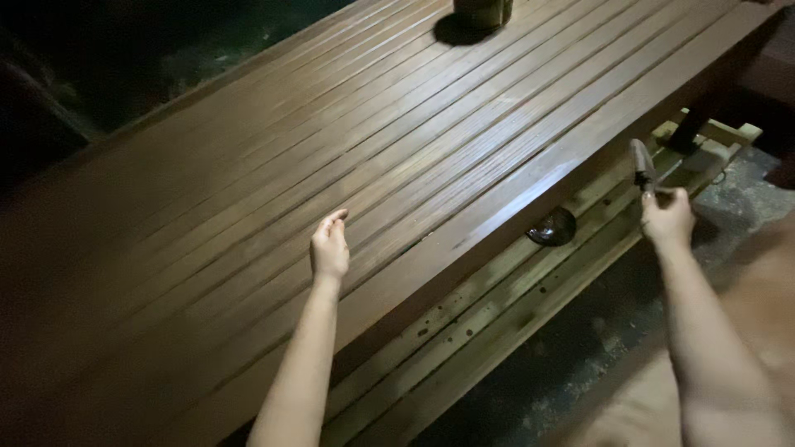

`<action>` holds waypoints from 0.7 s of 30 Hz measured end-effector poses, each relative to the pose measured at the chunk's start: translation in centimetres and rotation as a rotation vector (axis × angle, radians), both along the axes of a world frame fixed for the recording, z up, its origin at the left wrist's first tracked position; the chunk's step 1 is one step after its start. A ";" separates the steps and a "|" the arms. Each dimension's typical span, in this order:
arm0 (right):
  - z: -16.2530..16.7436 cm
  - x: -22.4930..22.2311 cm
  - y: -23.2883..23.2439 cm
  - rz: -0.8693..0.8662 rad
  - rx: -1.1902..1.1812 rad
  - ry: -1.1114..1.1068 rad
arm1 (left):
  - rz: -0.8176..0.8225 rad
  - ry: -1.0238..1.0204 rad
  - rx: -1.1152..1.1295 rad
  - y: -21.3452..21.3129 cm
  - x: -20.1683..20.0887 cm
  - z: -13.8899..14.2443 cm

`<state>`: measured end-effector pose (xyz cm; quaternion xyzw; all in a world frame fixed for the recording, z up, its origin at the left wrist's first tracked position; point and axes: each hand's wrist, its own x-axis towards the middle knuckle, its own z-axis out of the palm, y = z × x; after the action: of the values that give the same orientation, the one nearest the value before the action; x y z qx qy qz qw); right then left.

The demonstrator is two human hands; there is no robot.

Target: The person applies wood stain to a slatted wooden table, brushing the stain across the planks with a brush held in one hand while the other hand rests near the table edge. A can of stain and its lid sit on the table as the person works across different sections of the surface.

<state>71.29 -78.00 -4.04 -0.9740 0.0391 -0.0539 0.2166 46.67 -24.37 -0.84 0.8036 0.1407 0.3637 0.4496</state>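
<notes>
Scene: I look down on a long dark brown bench of glossy wooden slats (431, 141), with a paler wooden pallet frame (497, 306) on the floor along its near edge.
Left hand: my left hand (330, 248) hangs just over the slats, palm turned inward, fingers loosely together and half curled; it holds nothing. I judge it hovers so as to keep off the shiny surface.
Right hand: my right hand (667, 217) is beyond the near edge of the bench, over the pallet frame, closed around the handle of a small dark paintbrush (642, 164) which points up and away from me.
Brush position: the bristle end stands near the bench's edge; I cannot tell if it touches.
Other things: a dark round bowl-like object (552, 226) lies on the pallet frame, just under the bench's edge; a dark cylindrical can (482, 15) stands on the far end of the slats.
Open room: the middle slats carry nothing, so there is much room sideways; left of the bench is darkness and I cannot see what is there.
</notes>
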 end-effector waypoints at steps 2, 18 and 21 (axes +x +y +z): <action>-1.5 -1.5 1.4 0.115 0.346 -0.202 | 0.019 0.107 -0.145 -0.1 -0.1 0.3; -5.8 -18.4 11.7 0.757 0.493 0.682 | -0.121 0.142 -0.208 -2.9 2.1 -1.3; -5.9 -10.6 8.2 0.738 0.421 0.437 | -0.110 0.136 -0.206 -1.9 1.4 -1.6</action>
<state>60.71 -69.82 -9.96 -0.8463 -0.2548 0.2417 0.4006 48.07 -26.26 -2.41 0.7824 0.1635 0.2668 0.5385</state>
